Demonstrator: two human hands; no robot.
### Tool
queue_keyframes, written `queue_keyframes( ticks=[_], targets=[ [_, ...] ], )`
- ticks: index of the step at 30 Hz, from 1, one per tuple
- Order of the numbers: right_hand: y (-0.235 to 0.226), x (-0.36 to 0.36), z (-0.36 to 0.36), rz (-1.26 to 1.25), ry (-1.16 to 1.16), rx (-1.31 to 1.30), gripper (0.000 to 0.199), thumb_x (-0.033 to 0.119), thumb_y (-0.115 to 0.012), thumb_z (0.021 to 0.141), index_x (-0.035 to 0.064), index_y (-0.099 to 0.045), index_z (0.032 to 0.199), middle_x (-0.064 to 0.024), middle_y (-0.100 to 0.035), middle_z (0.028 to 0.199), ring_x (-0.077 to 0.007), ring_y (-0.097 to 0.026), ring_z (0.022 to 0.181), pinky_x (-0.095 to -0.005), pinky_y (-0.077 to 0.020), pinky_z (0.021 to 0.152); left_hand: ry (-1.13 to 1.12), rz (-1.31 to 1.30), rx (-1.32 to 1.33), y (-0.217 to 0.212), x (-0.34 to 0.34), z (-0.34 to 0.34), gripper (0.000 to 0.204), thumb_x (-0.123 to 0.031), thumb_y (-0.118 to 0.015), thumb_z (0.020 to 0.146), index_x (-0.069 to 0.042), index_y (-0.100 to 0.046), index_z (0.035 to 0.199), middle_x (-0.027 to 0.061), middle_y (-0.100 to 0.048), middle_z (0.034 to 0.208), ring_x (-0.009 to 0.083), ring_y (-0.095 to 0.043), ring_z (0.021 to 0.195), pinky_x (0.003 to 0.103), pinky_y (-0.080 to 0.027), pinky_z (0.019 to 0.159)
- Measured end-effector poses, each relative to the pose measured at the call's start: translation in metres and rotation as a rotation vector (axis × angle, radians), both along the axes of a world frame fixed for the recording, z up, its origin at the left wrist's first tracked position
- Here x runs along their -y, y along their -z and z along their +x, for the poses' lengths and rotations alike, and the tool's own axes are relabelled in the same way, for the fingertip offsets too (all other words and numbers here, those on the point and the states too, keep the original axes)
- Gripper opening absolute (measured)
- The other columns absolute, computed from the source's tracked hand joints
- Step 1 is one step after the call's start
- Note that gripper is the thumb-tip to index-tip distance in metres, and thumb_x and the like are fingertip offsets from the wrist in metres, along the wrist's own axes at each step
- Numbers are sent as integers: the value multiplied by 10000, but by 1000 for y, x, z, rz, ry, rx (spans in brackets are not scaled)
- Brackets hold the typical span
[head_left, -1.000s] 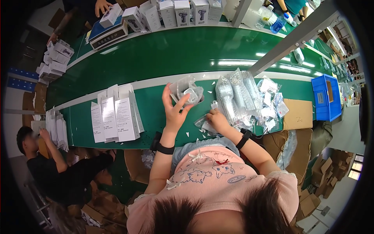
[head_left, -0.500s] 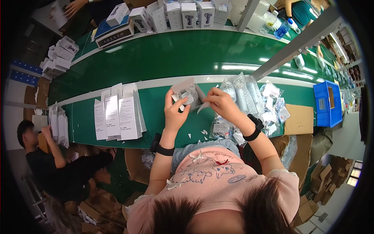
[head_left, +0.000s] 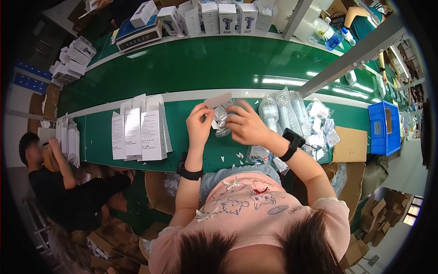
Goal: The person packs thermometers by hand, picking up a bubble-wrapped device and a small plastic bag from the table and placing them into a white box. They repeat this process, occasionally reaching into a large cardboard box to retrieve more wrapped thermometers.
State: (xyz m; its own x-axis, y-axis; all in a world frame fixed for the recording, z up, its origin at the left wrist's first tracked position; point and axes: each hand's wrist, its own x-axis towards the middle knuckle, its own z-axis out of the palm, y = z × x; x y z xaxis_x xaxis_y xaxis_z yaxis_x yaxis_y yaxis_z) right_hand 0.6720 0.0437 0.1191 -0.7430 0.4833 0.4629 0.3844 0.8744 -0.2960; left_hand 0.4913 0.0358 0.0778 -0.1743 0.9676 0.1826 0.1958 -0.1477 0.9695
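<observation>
Both hands meet above the green work table (head_left: 196,155). The left hand (head_left: 199,124) and right hand (head_left: 244,128) pinch a small clear plastic bag with a pale card top (head_left: 221,114), its long axis running away from her, card end pointing toward the conveyor.

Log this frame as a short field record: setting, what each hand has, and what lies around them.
setting: green worktable beside a green conveyor belt
left hand: pinching a small clear plastic bag with a white card at its top
right hand: gripping the same bag from the other side
left of hands: stack of white leaflets
right of hands: heap of clear bagged parts; blue bin
far side: row of white boxes
others: a person seated at the left
</observation>
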Motion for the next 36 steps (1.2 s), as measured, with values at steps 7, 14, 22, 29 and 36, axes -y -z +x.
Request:
queue_keyframes(
  ticks=[7,14,22,29,36],
  targets=[
    [-4,25,-23,45,201,484,395,354,-661,602,7,-575,770,-117,-574,769,-342,-419,1101,-606,-147,973,10,67,-148,-4,7,-1,132,-25,-617,703,3,-601,831,101,-560,972,200,-556,801,257,-433,664],
    [3,14,-16,-20,99,518,448,364,-648,636,-15,-535,845,-122,-575,684,-358,-404,1113,-605,-131,978,-97,21,-327,-33,32,-51,210,-7,-593,733,-5,-577,942,105,-489,1104,220,-485,1044,314,-407,845],
    [23,10,-2,121,169,-51,690,248,-716,609,-16,-399,1163,-176,-504,1109,-336,-360,1169,-511,-118,1024,-579,-132,-1141,-45,54,-93,531,-54,-606,719,-60,-400,1209,166,-271,1323,342,-261,1223,501,-251,961],
    [54,-24,-4,-791,78,-381,926,136,-776,548,32,-258,1309,-159,-330,1303,-287,-324,1206,-345,-214,1025,-382,-438,-1367,15,59,-107,742,-42,-606,681,-88,-239,1323,170,-182,1376,397,-176,1252,571,-172,967],
    [15,-127,18,-805,365,-885,895,83,-759,569,39,-251,1304,-83,-414,1210,-187,-396,1125,-314,-339,938,141,-442,-1139,-10,92,1,841,-157,-715,583,-133,-294,1310,177,-286,1306,350,-312,1142,502,-258,924]
  ],
)
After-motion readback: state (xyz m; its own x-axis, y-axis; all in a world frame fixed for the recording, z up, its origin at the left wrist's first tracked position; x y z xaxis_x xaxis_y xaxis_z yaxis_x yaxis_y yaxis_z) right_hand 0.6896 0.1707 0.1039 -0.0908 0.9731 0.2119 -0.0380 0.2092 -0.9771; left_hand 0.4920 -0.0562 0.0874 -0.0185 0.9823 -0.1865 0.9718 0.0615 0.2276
